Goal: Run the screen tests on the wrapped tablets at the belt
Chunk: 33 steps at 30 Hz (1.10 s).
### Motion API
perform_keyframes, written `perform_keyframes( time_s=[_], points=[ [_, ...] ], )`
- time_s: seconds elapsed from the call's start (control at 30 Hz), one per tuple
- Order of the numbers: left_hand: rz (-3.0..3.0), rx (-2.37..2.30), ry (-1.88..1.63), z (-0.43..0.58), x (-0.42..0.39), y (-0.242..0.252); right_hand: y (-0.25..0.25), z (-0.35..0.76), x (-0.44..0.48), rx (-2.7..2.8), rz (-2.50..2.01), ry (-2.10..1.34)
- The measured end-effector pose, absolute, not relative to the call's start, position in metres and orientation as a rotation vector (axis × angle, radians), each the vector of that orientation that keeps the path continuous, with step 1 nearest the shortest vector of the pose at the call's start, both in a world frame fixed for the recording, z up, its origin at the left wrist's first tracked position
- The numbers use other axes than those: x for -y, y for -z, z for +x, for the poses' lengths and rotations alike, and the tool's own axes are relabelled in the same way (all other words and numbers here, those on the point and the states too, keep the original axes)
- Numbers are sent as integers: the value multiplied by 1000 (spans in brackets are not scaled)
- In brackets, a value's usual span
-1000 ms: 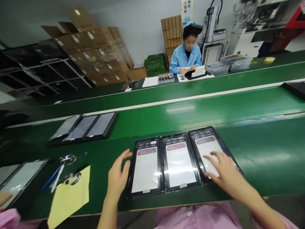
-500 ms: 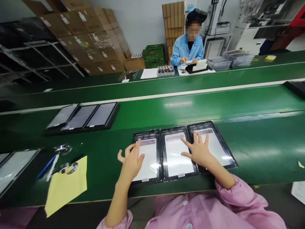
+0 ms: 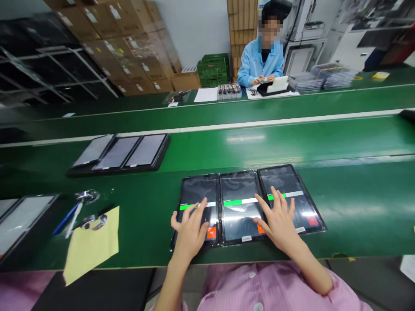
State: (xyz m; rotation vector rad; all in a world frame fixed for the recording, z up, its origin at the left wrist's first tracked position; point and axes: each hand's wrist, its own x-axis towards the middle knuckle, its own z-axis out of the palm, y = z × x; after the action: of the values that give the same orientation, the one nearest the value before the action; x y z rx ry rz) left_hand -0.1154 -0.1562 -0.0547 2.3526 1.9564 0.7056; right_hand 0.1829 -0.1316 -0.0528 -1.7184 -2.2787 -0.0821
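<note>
In the head view, we see three tablets lying side by side on the green workbench (image 3: pixel 363 203): the left tablet (image 3: pixel 198 186) at six o'clock, the middle tablet (image 3: pixel 238 218) at five and the right tablet (image 3: pixel 301 205) at four. Half a second ago we saw white pages under mauve banners; now their screens are dark, each crossed by a green-and-white bar, with orange-red buttons low down. Our left hand (image 3: pixel 189 231), just past six o'clock, has dropped from the left tablet's banner to mid-screen, fingers spread, gripping nothing. Our right hand (image 3: pixel 279 220), at four, spans the middle and right tablets, likewise splayed and without a grip; we cannot tell whether any fingertips touch glass. The yellow paper sheet (image 3: pixel 94 250) at eight o'clock lies as before, as does the black tray (image 3: pixel 82 171) of tablets at nine.
</note>
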Motion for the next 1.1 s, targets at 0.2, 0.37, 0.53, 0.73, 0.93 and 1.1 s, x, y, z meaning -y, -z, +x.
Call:
perform_keyframes(
  time_s=[0.2,0.37,0.53,0.73,0.93,1.1],
  points=[
    [2189,-2169,-1001,-131,170,60,54,173,129,2296,-1756,66],
    [2038,-2336,-975,-145,182,72,51,198,124,2275,-1798,96],
    [1949,-2440,-937,-155,189,73,51,254,122,2043,-2042,145],
    [1961,-2408,-916,-159,183,68,64,306,125,1916,-2086,-21],
    [2108,-2148,-535,-160,124,44,77,341,69,1476,-1635,-753],
    [2326,-1834,-175,-134,43,15,93,335,43,1208,-1439,-1105]
  ],
)
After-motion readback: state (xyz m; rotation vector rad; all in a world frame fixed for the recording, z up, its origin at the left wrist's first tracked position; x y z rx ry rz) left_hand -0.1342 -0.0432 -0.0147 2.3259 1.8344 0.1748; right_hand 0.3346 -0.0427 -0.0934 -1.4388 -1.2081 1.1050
